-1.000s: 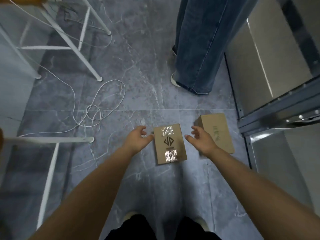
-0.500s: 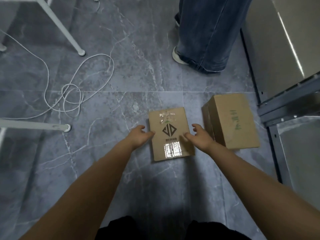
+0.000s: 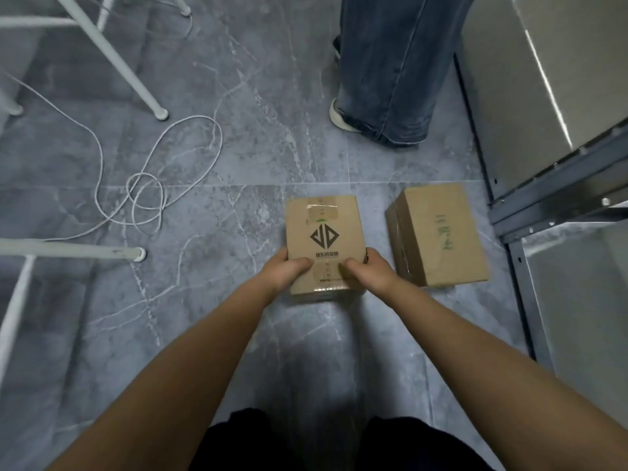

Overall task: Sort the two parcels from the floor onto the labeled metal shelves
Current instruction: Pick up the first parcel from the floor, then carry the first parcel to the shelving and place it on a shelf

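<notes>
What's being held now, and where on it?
Both hands grip the printed parcel at its near end: left hand on its left edge, right hand on its right edge, thumbs on top.

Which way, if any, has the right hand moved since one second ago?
Yes. The right hand moved left, away from the parcel with green writing, and now grips the logo parcel at its right edge.

The logo box (image 3: 324,232) I grip is tan, stamped with a black diamond; the second box (image 3: 441,236) is tan with green scrawl. Floor (image 3: 238,113) grey, white-veined. Cable (image 3: 164,195) white, jeans (image 3: 390,62) blue.
</notes>
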A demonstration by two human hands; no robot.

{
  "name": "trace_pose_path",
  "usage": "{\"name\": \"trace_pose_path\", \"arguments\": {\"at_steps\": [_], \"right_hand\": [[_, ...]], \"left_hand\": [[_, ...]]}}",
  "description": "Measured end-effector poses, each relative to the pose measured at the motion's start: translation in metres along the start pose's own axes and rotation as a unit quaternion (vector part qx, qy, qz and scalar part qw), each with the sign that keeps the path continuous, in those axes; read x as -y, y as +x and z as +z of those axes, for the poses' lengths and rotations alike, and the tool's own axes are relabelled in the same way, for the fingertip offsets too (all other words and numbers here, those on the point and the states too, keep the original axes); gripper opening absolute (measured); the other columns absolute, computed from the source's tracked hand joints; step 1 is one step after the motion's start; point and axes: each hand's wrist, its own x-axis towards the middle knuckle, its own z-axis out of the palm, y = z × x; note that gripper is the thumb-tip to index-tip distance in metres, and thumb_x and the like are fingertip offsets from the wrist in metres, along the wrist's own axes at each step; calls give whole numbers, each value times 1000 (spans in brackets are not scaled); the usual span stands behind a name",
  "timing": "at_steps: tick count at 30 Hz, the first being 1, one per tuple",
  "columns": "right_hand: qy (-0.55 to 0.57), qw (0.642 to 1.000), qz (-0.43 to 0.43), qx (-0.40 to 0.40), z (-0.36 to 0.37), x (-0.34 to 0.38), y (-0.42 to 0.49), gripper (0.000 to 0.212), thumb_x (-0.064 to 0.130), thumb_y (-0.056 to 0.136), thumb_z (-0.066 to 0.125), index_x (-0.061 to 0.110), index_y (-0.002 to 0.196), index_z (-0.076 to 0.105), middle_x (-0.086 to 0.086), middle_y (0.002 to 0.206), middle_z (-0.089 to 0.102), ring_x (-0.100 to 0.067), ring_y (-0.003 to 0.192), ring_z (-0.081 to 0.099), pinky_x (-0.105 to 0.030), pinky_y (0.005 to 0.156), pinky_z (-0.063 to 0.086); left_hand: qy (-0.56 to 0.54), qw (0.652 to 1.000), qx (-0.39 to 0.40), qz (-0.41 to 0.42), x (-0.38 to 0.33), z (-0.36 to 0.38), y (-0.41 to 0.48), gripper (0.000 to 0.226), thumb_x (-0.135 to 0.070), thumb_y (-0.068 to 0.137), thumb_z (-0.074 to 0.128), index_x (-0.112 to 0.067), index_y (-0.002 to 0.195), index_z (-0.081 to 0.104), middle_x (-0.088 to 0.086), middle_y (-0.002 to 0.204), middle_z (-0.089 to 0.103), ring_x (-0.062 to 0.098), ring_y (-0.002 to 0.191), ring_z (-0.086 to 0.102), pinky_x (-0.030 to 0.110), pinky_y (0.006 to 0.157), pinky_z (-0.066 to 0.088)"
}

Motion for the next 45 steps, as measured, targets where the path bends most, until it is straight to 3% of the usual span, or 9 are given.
{"name": "trace_pose_path", "arguments": {"at_steps": [2, 9, 13, 16, 20, 25, 33, 36, 45], "right_hand": [[-10, 1000, 0, -1, -9, 28, -30, 78, 47, 58, 52, 11, 127, 51, -7, 120, 64, -24, 107, 60, -36, 93, 51], [-67, 997, -32, 23, -67, 165, -160, 82, 54, 49, 54, 16, 122, 53, -3, 114, 66, -21, 99, 63, -31, 79, 54], [-81, 993, -81, -9, -108, 256, -251, 81, 53, 52, 53, 14, 123, 53, -2, 116, 65, -21, 104, 61, -29, 83, 51], [-83, 989, -121, -27, -135, 319, -327, 58, 37, 72, 57, 9, 122, 54, -3, 114, 62, -21, 106, 59, -25, 82, 43], [-90, 983, -151, -56, -173, 385, -405, 75, 50, 64, 54, 9, 126, 47, -4, 120, 61, -23, 107, 59, -30, 86, 47], [-91, 965, -232, -84, -211, 459, -497, 56, 34, 79, 62, 6, 124, 45, 1, 113, 53, -22, 112, 56, -28, 86, 44], [-74, 915, -365, -155, -250, 554, -602, 30, 17, 87, 59, 10, 113, 47, -1, 106, 51, -14, 99, 49, -23, 83, 40], [-80, 895, -401, -178, -260, 582, -624, 47, 28, 80, 63, 8, 119, 47, -3, 115, 55, -20, 110, 56, -30, 88, 47], [-37, 848, -469, -242, -284, 623, -666, 50, 25, 84, 62, 7, 125, 42, -3, 116, 53, -15, 98, 53, -28, 78, 46]], "left_hand": [[-13, 1000, -2, -1, -20, -11, -33, 41, -16, 90, 55, -14, 131, 51, 3, 126, 60, 19, 99, 55, 23, 74, 43], [7, 1000, 14, 27, -147, -73, -193, 35, -11, 94, 49, -14, 129, 49, 0, 113, 56, 15, 96, 50, 14, 55, 32], [19, 997, -8, 72, -229, -112, -280, 38, -13, 90, 53, -14, 128, 53, 5, 125, 61, 18, 99, 54, 19, 63, 39], [14, 995, -9, 103, -283, -136, -346, 36, -13, 90, 53, -14, 126, 54, 6, 126, 61, 18, 99, 56, 24, 78, 43], [18, 991, -20, 132, -345, -162, -434, 41, -16, 91, 54, -12, 132, 48, 7, 130, 57, 17, 101, 52, 24, 75, 37], [26, 981, -30, 187, -415, -193, -534, 43, -18, 93, 53, -15, 134, 46, 6, 134, 54, 16, 101, 49, 25, 79, 34], [29, 947, -87, 308, -498, -240, -633, 43, -23, 89, 58, -16, 130, 50, 0, 129, 58, 17, 109, 54, 28, 89, 41], [31, 928, -111, 355, -517, -251, -662, 45, -21, 88, 59, -18, 132, 48, -3, 129, 56, 16, 110, 51, 28, 89, 37], [70, 872, -139, 464, -559, -266, -716, 56, -23, 84, 64, -23, 136, 45, -3, 133, 56, 15, 116, 52, 31, 99, 40]]}}
